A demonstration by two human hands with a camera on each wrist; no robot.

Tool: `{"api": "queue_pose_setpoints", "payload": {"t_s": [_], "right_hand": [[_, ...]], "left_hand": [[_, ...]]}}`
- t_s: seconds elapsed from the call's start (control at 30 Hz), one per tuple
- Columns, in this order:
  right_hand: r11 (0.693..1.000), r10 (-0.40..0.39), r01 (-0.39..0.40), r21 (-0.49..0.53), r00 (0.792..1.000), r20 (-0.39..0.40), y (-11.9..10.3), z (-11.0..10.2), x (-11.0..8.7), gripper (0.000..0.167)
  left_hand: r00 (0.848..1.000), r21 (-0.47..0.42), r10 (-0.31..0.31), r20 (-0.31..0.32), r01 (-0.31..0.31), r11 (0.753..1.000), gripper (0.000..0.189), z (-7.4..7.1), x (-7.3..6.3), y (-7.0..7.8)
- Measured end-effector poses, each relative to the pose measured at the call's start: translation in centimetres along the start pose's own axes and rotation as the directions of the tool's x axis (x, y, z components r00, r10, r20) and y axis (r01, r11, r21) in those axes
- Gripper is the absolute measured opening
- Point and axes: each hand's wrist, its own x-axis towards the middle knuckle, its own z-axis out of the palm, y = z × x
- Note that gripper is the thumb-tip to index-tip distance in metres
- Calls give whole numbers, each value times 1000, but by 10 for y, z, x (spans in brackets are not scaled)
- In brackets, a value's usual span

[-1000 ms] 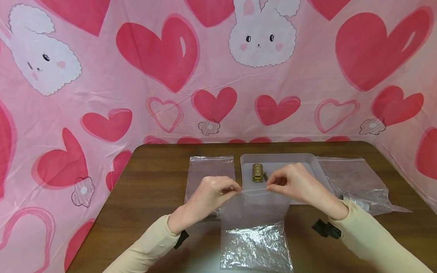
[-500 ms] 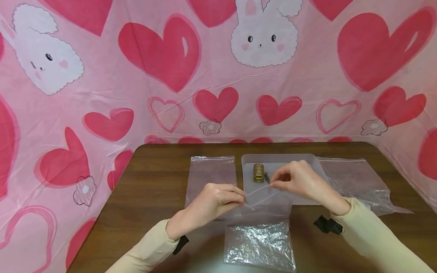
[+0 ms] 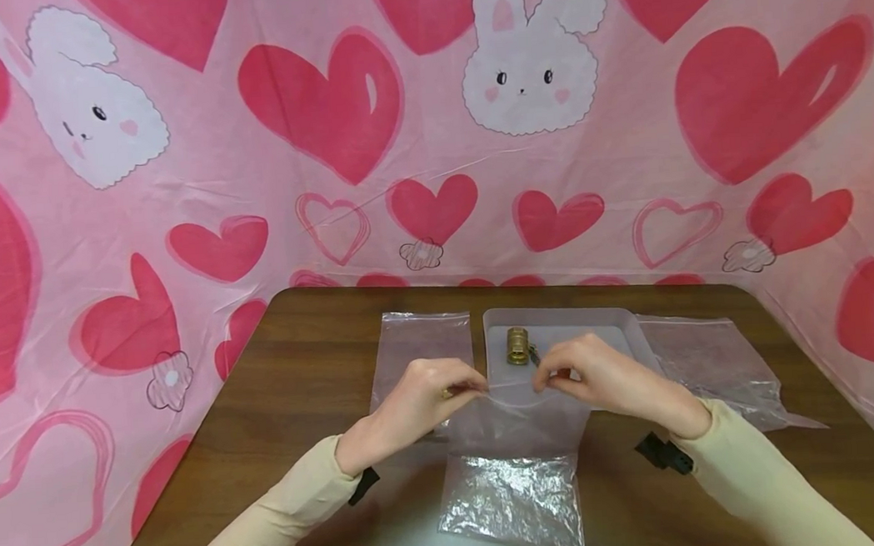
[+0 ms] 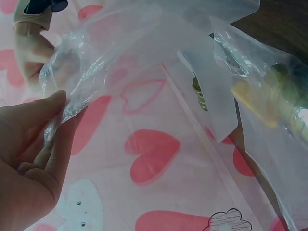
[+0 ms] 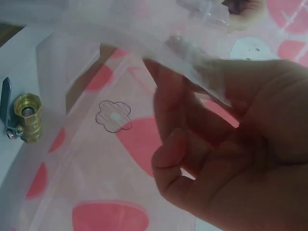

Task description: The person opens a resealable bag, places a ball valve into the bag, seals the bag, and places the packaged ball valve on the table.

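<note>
A clear zip bag (image 3: 514, 494) hangs between my hands above the table, its mouth edge sagging slightly. My left hand (image 3: 430, 399) pinches one top corner between thumb and fingers, plain in the left wrist view, where the hand (image 4: 33, 159) sits at the left edge. At the opposite corner, my right hand (image 3: 601, 376) holds the film; in the right wrist view, thumb and index finger of that hand (image 5: 216, 130) close on the plastic. Beyond the bag, a brass ball valve (image 3: 517, 346) with a lever handle lies in a white tray (image 3: 575, 323).
Another clear bag (image 3: 426, 340) lies flat left of the tray. A third, crumpled bag (image 3: 700, 349) lies to its right. In the left wrist view, a bag (image 4: 288, 96) has yellow and greenish contents. The brown table (image 3: 293, 374) meets a pink heart-patterned cloth (image 3: 436, 265) behind.
The bag's mouth edge went from nearly straight to slanted, and now sags. My right hand rose a little, then came down and leftward. Both hands keep the bag; the valve stays put.
</note>
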Motion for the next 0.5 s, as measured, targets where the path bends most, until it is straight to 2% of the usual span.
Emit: {"api": "queue_pose_setpoints", "payload": {"t_s": [0.1,0.2,0.4,0.5], "right_hand": [[998,68,-67,-9,995,75,-5,-3,-1,17],[992,123,-122,-16,985,117,-10,-5,-2,20],[988,150,-144,-58,981,120,-15,-7,-3,34],[987,156,-151,-46,980,125,-15,-10,-4,30]], "left_hand": [[1000,21,7,7,-7,1000,9,1,0,0],[1000,20,9,9,-9,1000,8,1,0,0],[1000,-15,12,19,-11,1000,8,1,3,2],[999,-5,13,29,-13,1000,9,0,3,1]]}}
